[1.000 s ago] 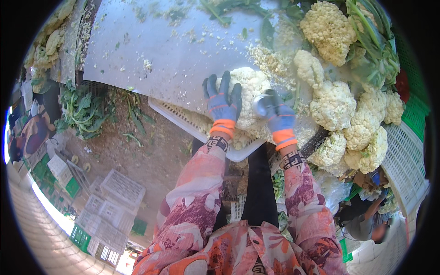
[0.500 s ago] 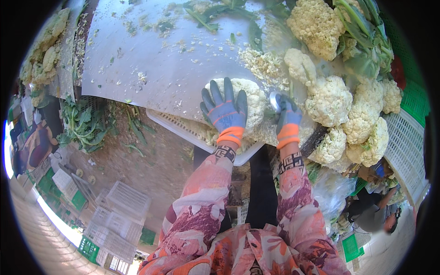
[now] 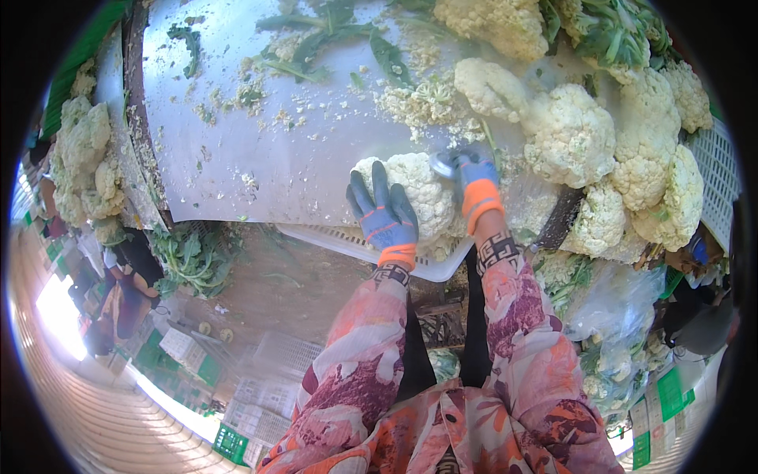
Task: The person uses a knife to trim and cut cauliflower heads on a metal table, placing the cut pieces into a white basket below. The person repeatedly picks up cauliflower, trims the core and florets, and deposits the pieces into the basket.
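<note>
Both my hands wear grey-blue gloves with orange cuffs. A trimmed white cauliflower head point(image 3: 426, 193) sits at the near edge of the metal tabletop point(image 3: 300, 174). My left hand point(image 3: 384, 215) lies against its left side, fingers stretched out and spread. Closed fingers of my right hand point(image 3: 476, 169) grip a small tool with a shiny rounded metal end point(image 3: 442, 164), at the upper right of the head. The tool's handle is hidden in the glove. Pale crumbs and florets point(image 3: 422, 103) are heaped beyond the hands.
Several cauliflowers point(image 3: 568, 134) are piled to the right, with another stack point(image 3: 83, 158) at far left. Cut leaves point(image 3: 316, 43) lie across the tabletop. A white crate point(image 3: 438, 268) stands under its near edge. Leaves point(image 3: 193, 257) hang at the left; plastic crates point(image 3: 264, 387) stand behind.
The view has shifted. My left hand has slid lower along the cauliflower's left side, and my right hand has brought the metal tool leftward, closer to the head.
</note>
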Tool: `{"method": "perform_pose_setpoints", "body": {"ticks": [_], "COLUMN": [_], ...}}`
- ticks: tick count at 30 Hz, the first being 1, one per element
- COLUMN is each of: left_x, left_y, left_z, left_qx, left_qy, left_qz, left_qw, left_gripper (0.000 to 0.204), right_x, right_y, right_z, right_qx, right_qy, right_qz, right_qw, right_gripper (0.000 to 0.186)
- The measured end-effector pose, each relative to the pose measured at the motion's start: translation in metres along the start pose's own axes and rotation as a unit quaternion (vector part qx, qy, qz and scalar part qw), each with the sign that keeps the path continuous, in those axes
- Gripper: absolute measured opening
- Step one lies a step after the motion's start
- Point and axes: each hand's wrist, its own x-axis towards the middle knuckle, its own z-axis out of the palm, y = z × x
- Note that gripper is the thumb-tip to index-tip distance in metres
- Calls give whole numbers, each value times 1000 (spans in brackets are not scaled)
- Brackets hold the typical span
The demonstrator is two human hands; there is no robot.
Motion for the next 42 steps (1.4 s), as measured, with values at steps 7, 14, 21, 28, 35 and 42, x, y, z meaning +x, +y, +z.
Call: {"method": "perform_pose_setpoints", "body": {"ticks": [7,14,21,28,35,42], "left_x": [-2,0,0,6,43,50], "left_y": [-5,-3,2,-19,-35,-42], "left_z": [-2,4,9,-1,-12,-14], "left_qx": [-25,-103,-110,-101,-299,-235], "left_qy": [-4,-25,-12,-47,-132,-106], "left_qz": [-20,-29,-23,18,-84,-79], "left_qw": [999,994,994,994,942,963], "left_gripper": [43,45,42,43,40,40], "right_x": [-43,-67,-52,-75,-78,-107], "right_y": [27,50,28,103,88,64], "right_z": [-18,-22,-15,-41,-35,3], "right_qx": [311,187,160,295,371,344], "right_qy": [-16,-21,-22,-38,-101,-184], "right_qz": [119,26,-28,79,121,174], "right_qw": [943,982,986,951,915,904], "right_gripper": [26,27,27,24,21,21]}}
